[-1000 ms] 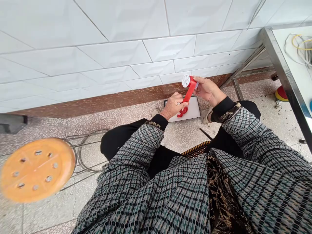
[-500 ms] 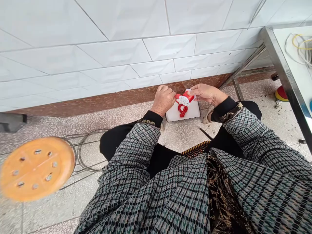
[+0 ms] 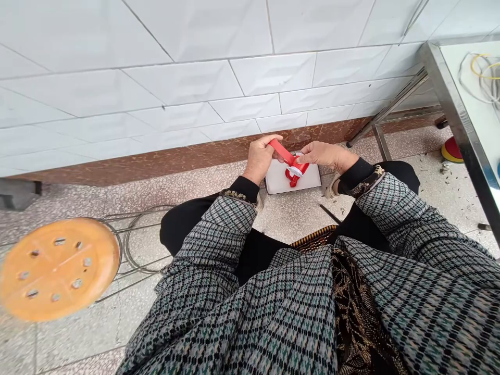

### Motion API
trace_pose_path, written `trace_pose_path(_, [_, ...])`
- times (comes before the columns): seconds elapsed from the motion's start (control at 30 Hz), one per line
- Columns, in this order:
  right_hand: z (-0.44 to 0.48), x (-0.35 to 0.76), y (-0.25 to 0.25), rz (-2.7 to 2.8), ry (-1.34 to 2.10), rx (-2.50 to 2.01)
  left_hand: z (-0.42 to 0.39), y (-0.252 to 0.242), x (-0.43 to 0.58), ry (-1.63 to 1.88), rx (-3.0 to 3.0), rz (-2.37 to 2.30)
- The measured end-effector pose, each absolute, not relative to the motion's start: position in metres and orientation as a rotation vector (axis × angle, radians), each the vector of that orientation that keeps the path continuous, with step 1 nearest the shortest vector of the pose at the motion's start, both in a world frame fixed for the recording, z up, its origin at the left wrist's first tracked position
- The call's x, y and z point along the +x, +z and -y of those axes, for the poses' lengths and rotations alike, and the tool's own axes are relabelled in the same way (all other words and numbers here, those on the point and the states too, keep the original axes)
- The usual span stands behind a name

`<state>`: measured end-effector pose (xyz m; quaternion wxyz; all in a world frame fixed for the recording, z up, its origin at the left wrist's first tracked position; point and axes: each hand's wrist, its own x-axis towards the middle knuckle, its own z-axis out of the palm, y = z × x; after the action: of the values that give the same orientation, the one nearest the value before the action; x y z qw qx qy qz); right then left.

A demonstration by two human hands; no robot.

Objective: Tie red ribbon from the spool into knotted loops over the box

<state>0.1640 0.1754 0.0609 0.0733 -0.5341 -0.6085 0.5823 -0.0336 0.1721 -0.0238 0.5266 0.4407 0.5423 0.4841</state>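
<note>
Between my hands is a white spool wound with red ribbon (image 3: pixel 300 168). My right hand (image 3: pixel 326 155) grips the spool from the right, thumb on top. A flat length of red ribbon (image 3: pixel 282 151) runs from the spool up to my left hand (image 3: pixel 261 157), which pinches it between thumb and fingers. Below the spool, a loose tangle of red ribbon (image 3: pixel 292 180) shows over a white tray-like board (image 3: pixel 277 185) with a dark edge; the spool partly hides it.
An orange round stool (image 3: pixel 54 271) with metal legs lies tipped at left. A metal-framed table (image 3: pixel 455 104) with cables (image 3: pixel 484 80) stands at right. A thin black stick (image 3: pixel 330 214) lies on the speckled floor. White wall tiles rise ahead.
My left hand has turned, and a flat stretch of ribbon now shows between it and the spool. The spool has tilted and moved slightly down in my right hand.
</note>
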Motion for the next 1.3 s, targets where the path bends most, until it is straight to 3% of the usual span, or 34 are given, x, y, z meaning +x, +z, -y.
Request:
trace_pose_path(0.37, [-0.175,0.160,0.059,1.925,1.684,-1.706,-0.168,-0.006,-0.039,1.081,0.793,-1.162])
trace_pose_path(0.83, [-0.184,0.154,0.034,1.770,1.617,-1.821,-0.157,-0.005,-0.031,1.101,1.262,-1.249])
trace_pose_path(1.3, [-0.180,0.144,0.025,0.921,1.885,-1.817,-0.143,-0.026,-0.021,1.131,1.899,-1.389])
